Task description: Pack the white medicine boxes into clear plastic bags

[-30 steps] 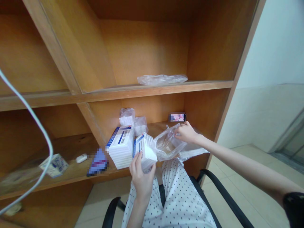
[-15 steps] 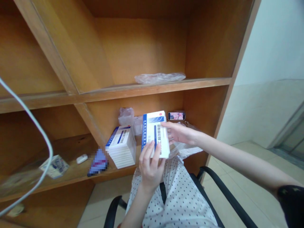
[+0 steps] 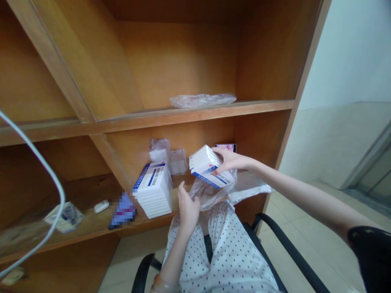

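Note:
A small stack of white-and-blue boxes (image 3: 204, 162) is tilted in my right hand (image 3: 229, 159), whose fingers clasp its upper right side. The stack's lower part is at the mouth of a clear plastic bag (image 3: 205, 194), just above my lap. Beside the bag's left edge is my left hand (image 3: 188, 207), thumb apart from the raised fingers and close to the film; whether it touches cannot be made out. A taller stack of the same boxes (image 3: 155, 191) stands on the shelf to the left.
Small wrapped packages (image 3: 177, 162) sit behind the tall stack. A phone (image 3: 226, 147) leans at the back. To the left lie a blurred blue item (image 3: 122, 211), a white object (image 3: 101, 206) and a carton (image 3: 64, 217). A white cable (image 3: 45, 158) hangs in front. Another plastic bag (image 3: 203, 100) rests above.
The boxes have turned from facing me to tilting over the bag, carried by my right hand. My left hand has let go of them and moved down to the bag's left side.

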`<state>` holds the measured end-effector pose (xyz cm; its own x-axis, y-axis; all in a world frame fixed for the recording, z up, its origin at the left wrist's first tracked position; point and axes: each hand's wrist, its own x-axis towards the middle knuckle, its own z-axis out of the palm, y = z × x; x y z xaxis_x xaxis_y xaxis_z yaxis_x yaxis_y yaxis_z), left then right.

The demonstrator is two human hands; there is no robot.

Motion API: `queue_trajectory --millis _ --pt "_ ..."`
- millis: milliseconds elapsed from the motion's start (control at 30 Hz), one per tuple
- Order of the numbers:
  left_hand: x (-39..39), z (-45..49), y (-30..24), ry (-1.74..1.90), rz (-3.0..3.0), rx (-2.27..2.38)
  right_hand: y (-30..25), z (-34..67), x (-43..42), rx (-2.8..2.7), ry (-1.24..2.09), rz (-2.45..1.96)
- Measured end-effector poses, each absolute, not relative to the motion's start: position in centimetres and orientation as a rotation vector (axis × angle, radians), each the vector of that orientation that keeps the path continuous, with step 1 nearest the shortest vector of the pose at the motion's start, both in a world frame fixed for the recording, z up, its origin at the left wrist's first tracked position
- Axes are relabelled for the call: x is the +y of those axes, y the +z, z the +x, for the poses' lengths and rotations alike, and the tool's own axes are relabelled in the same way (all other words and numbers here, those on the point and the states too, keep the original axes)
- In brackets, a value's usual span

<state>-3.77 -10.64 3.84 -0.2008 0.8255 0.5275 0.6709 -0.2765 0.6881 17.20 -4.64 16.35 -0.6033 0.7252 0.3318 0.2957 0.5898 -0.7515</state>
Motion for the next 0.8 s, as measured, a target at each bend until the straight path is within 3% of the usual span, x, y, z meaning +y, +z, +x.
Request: queue_trajectory --millis 467,800 --pt "-9.8 -8.2 9.9 1.164 1.922 1.725 15.9 13.9 -6.0 -2.455 0.834 -0.499" --pt "-13.6 -6.1 10.8 0.818 1.987 2.235 13.5 13.4 -3.1 -2.592 0.872 -0.470"
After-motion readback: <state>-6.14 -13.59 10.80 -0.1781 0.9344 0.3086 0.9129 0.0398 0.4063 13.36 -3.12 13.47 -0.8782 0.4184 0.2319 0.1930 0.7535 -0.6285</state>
